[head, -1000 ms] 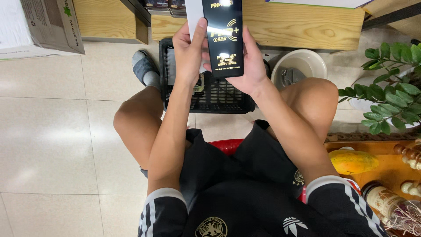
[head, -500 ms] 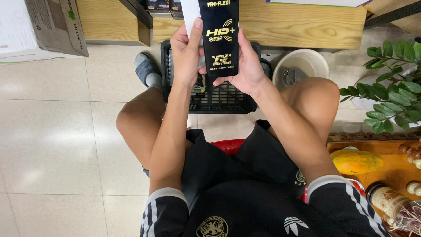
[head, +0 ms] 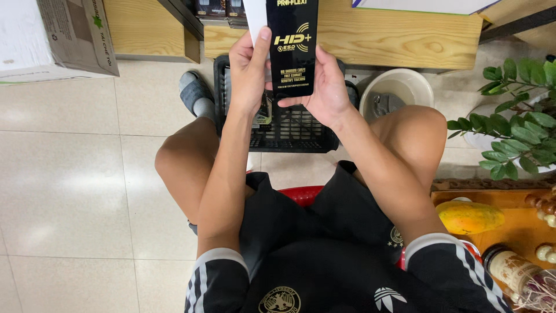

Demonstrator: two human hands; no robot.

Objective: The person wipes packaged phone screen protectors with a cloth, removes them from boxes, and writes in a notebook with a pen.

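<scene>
Together, left hand [head: 250,72] & right hand [head: 324,87] gripped a tall black packet [head: 292,46] w/ gold print. Left thumb possibly pinched a white sheet [head: 255,14] behind it. Black crate [head: 289,130] sat far side, below them.

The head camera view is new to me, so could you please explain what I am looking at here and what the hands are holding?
The camera sits on a person's head and looks down, so you see their own arms, knees and lap as they sit on a red stool. No machine is involved, only two bare hands. The left hand and the right hand together hold a tall flat black package with gold print, with a white card behind it. Below them, on the pale tiled floor, stands a black plastic crate. Beside it are a white bowl, a leafy green plant and a yellow papaya on a wooden tray.
</scene>
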